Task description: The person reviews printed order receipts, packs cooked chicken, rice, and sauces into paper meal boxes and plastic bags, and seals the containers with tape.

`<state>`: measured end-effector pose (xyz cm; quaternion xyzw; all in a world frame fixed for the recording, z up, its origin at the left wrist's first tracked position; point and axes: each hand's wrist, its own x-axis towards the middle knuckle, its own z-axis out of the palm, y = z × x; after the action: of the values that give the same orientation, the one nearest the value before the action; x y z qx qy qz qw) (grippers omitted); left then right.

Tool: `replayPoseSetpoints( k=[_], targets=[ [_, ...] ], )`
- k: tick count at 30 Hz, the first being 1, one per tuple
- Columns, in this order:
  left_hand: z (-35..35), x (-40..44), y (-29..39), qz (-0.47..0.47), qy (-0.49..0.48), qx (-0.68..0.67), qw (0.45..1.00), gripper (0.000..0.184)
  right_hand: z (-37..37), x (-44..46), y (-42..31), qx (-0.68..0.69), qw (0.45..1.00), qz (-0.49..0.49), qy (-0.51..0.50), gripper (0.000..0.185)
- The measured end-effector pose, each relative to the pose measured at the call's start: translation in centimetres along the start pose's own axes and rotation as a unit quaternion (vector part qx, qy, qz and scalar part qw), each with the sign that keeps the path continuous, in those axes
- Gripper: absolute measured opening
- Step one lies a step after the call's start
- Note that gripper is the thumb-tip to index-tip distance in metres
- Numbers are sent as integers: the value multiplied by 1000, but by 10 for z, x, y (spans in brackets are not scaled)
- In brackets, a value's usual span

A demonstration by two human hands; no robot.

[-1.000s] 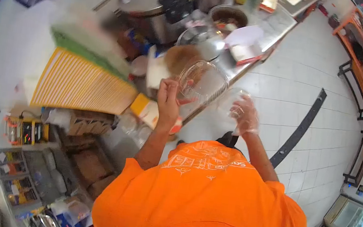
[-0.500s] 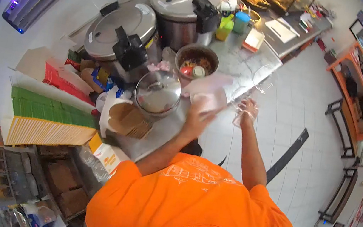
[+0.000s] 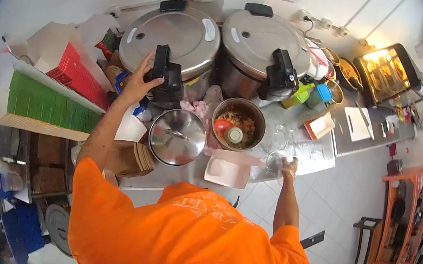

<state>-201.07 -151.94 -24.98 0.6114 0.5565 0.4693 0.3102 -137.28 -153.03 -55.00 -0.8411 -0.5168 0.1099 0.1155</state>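
Note:
My left hand (image 3: 139,85) reaches up to the black latch (image 3: 166,80) of the left rice cooker (image 3: 173,37), its thumb and fingers spread around the latch. Low over the counter's front edge, my right hand (image 3: 288,167) has its fingers around a clear see-through plastic piece (image 3: 274,163), whose exact kind I cannot make out. Between my arms stands an open white paper food box (image 3: 227,172) with its lid flap raised. Behind it is a metal pot (image 3: 249,111) of dark food, with a red item and a pale round item inside. A shiny round lid (image 3: 177,137) covers the pot beside it.
A second rice cooker (image 3: 262,42) stands to the right. Red folded boxes (image 3: 84,77), green folded boxes (image 3: 53,102) and brown cartons (image 3: 129,159) fill the left. Farther right are a blue-lidded tub (image 3: 320,96), a white board (image 3: 358,124) and a lit display case (image 3: 388,70).
My left hand has gone from the white paper box to the left rice cooker's latch. The paper box now rests at the counter's front edge. My view has turned.

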Motion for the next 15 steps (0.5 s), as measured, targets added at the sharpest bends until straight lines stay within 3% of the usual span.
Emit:
replayPoseSetpoints(
  k=[1, 3, 5, 7, 9, 11, 13, 15],
  targets=[
    [5, -2, 2, -15, 18, -40, 999, 97, -5, 3, -6, 5, 997, 23, 70, 48],
    [13, -4, 15, -39, 59, -119, 990, 99, -41, -4, -40, 117, 972, -50, 199, 43],
    [3, 13, 28, 14, 60, -97, 993, 105, -89, -7, -85, 170, 910, -240, 293, 24],
    [-21, 42, 74, 54, 43, -80, 994, 108, -142, -20, -161, 287, 877, -314, 222, 16],
    [-30, 73, 135, 199, 116, 146, 962, 114, -191, -38, -247, 247, 823, -487, 158, 15],
    [-49, 119, 154, 213, 187, 368, 886, 119, -236, -61, -349, 237, 717, -647, 107, 14],
    [-67, 144, 201, 68, 149, 349, 923, 114, -233, -57, -432, 173, 671, -720, 50, 14],
    [-87, 177, 203, 109, 131, 294, 941, 121, -218, -52, -520, 10, 699, -714, -31, 17]
  ],
)
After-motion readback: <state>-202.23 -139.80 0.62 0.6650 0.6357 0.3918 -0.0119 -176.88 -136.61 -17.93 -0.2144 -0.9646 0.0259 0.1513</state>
